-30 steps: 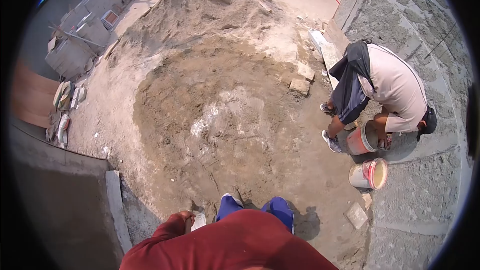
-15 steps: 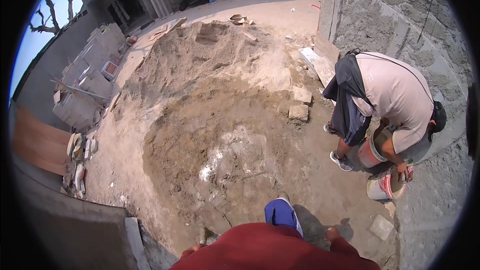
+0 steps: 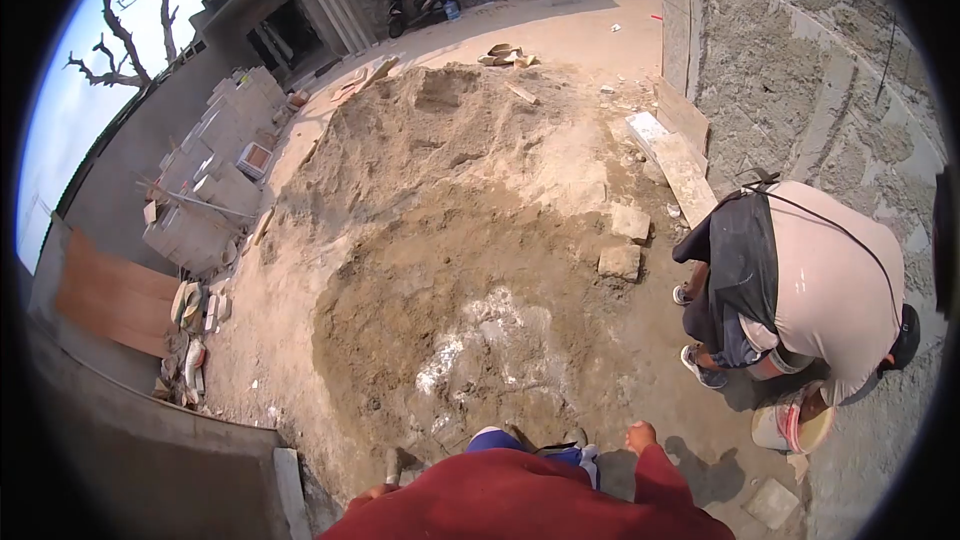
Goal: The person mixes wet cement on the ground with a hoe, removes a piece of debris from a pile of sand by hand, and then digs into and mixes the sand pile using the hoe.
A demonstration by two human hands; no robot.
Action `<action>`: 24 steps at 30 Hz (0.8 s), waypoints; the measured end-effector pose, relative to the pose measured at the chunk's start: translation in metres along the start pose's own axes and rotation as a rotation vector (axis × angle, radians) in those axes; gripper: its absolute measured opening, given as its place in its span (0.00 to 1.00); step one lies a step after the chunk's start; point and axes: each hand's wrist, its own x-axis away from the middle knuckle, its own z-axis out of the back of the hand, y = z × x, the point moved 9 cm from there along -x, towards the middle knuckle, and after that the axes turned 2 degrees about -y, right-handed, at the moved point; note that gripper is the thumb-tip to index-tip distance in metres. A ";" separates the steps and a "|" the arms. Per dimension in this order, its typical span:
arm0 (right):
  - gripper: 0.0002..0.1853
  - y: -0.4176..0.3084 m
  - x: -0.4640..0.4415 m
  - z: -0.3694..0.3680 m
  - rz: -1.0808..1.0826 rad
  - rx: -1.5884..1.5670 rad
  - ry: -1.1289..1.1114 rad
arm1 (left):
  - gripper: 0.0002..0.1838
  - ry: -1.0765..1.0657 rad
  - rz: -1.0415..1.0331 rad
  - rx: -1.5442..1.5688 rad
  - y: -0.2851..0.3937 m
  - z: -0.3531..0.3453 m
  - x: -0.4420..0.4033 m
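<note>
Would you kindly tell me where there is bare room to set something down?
Mostly bare ground lies between the darker sand and the sacks at left, and from the sand heap toward the left motorbike. It is crowded at right: a co-worker and two buckets beside the rough wall.

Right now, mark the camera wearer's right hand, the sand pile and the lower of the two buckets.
Right hand (image 3: 641, 437): head view, middle of the hand.
Sand pile (image 3: 440, 132): head view, middle of its slope.
Lower bucket (image 3: 769, 428): head view, outer wall.
</note>
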 end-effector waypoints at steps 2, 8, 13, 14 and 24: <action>0.07 0.011 -0.021 0.005 -0.079 -0.045 0.033 | 0.11 -0.006 -0.008 0.033 0.008 -0.009 -0.009; 0.09 -0.041 -0.058 -0.015 -0.232 0.097 0.047 | 0.12 -0.061 0.003 0.122 0.046 -0.019 -0.061; 0.08 -0.158 -0.083 -0.079 -0.178 0.042 0.032 | 0.12 -0.131 0.002 0.161 0.125 0.000 -0.123; 0.06 -0.185 -0.099 -0.089 -0.017 0.200 -0.013 | 0.12 -0.147 0.000 0.160 0.145 0.007 -0.134; 0.04 -0.452 -0.140 -0.231 0.227 0.350 -0.057 | 0.13 -0.190 -0.008 0.078 0.316 0.097 -0.219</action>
